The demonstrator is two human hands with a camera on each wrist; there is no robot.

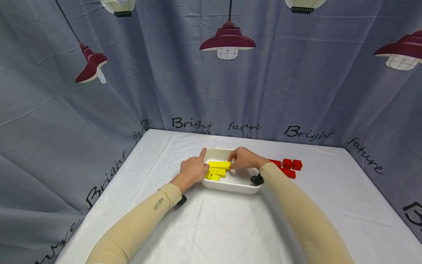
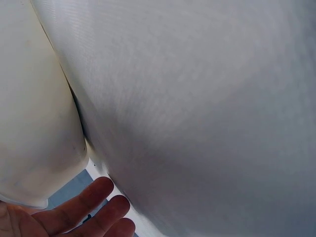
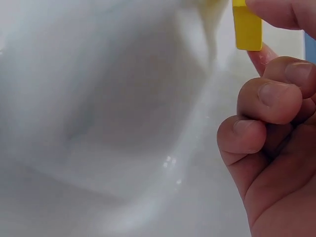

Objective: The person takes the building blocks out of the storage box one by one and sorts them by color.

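A white rectangular tray (image 1: 230,188) holds several yellow blocks (image 1: 217,172) grouped at its left end. My left hand (image 1: 193,169) is at the tray's left wall, its thumb over the rim beside the blocks and its index finger stretched along the rim toward the far corner. Three of its fingers show below the wall in the left wrist view. Reaching into the tray, my right hand (image 1: 245,158) pinches the right end of a long yellow block (image 1: 220,164) between thumb and index finger. In the right wrist view that block's end (image 3: 248,30) shows, with the other fingers curled.
Several red blocks (image 1: 288,173) lie to the right of the tray, partly hidden by my right forearm. A white cloth (image 1: 171,146) covers the table. Grey curtains (image 1: 184,84) printed with lamps hang behind and at both sides.
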